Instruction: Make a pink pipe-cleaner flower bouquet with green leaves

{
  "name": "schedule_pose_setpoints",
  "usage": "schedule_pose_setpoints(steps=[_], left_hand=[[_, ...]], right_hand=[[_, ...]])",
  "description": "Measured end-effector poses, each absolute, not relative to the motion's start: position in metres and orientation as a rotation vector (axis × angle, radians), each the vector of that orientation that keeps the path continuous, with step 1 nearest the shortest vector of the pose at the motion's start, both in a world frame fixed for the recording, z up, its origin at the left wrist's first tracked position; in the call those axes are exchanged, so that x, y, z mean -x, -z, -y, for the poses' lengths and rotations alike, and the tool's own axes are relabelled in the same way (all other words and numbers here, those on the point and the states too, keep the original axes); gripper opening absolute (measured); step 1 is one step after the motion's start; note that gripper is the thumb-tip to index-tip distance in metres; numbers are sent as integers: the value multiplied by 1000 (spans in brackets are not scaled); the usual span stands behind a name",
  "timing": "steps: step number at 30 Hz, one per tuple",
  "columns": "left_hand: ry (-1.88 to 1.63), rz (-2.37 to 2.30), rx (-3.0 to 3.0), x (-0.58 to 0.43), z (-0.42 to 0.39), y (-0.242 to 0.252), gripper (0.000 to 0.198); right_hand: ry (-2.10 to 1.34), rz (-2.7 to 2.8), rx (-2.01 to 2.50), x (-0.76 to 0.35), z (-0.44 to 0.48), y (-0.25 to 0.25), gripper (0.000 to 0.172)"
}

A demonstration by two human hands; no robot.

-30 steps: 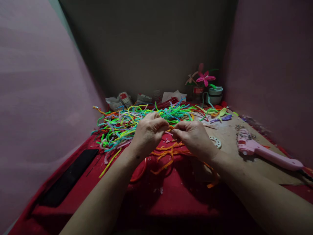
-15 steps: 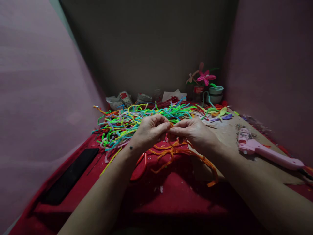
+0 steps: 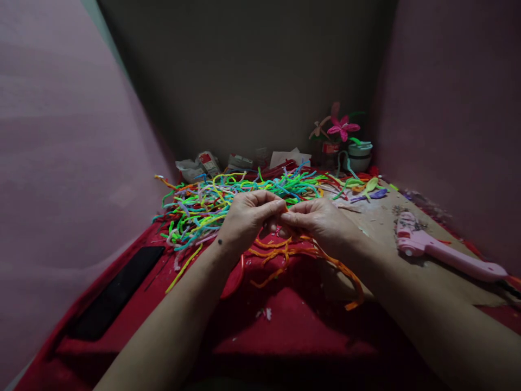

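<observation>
In the middle of the head view my left hand (image 3: 257,213) and my right hand (image 3: 311,216) meet, thumbs and forefingers pinched together. Between them they grip an orange pipe cleaner (image 3: 287,210), mostly hidden by the fingers. Below the hands, several loose orange pipe cleaners (image 3: 271,251) lie on the red cloth (image 3: 280,331), some reaching under my right wrist. A red ring-shaped handle or rim (image 3: 241,271) shows partly behind my left forearm.
Behind my hands spreads a tangled heap of coloured pipe cleaners (image 3: 199,209). A black phone (image 3: 118,290) lies at left. On the right, a pink glue gun (image 3: 448,255) rests on a board (image 3: 411,282). Pink flowers (image 3: 344,128) and a pale pot (image 3: 360,157) stand at the back.
My hands have drawn slightly closer at the fingertips, and less of the orange pipe cleaner shows between them. Everything on the table stays in place.
</observation>
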State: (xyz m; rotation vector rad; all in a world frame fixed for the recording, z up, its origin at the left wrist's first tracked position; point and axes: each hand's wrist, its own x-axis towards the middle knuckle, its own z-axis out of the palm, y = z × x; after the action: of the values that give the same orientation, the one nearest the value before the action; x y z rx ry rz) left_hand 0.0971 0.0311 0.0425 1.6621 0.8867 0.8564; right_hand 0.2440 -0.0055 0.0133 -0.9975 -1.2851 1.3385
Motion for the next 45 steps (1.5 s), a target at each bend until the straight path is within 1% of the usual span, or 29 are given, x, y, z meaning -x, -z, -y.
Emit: schedule_pose_setpoints(steps=[5,10,16,18,20,24,30,34,40,45], left_hand=[[-884,-983,-1789,-101,-28,-43,16],[-817,-878,-1871,-95,-33,-46,6],[-752,-998,-2211,-89,-34,-49,9],[-764,-1021,-2160,-90,-33,-48,9],[-768,-984,-1985,-92,-33,-46,9],[-708,-885,-1667,-96,-35,-40,16],[-754,-979,-1670,-100,-34,-40,17],[-776,-981,-1670,-100,-34,-41,18],[-843,-972,-1658,-103,-37,-33,19],[-859,-869,-1536,-104,-42,-27,29]], right_hand=[[-1292,1219,1040,-240,5,-12,19],[-1166,1264,1113,-240,6,-14,17],[-1221,1283,1104,-241,5,-12,16],[-1229,1271,1124,-241,4,-11,15],[-1216,1252,1121,-242,4,-11,16],[-1216,1218,1102,-242,4,-9,18],[-1406,1194,1010,-241,4,-8,18],[-1471,1217,999,-240,5,-8,13],[-1443,1206,1065,-238,5,-8,9],[-1385,958,913,-241,0,-5,14]])
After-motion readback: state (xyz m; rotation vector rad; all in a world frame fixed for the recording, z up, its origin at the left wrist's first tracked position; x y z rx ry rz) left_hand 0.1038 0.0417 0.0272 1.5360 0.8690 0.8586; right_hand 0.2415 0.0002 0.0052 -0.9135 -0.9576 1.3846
